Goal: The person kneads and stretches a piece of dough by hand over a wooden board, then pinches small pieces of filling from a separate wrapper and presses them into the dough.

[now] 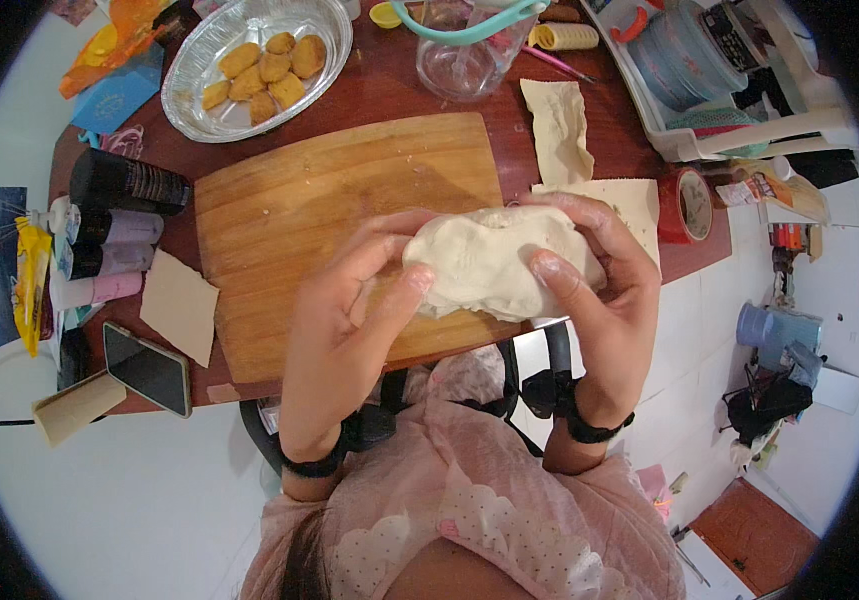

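A thick, pale lump of dough or clay (493,262) is held up between both hands, over the near right part of a wooden board (309,217). My left hand (354,315) grips its left end, thumb on the surface facing me. Around the right end curls my right hand (605,292), its thumb pressed on the same surface and its fingers behind. Dents mark the lump, and its lower edge is ragged. White residue shows on both thumbs.
Beyond the board stand a foil tray (181,97) with several brown pieces and a clear jug (455,71). Bottles (129,184) and a smartphone (148,367) lie left. A red tape roll (684,205), cardboard pieces (560,131) and a white basket (759,139) are at right.
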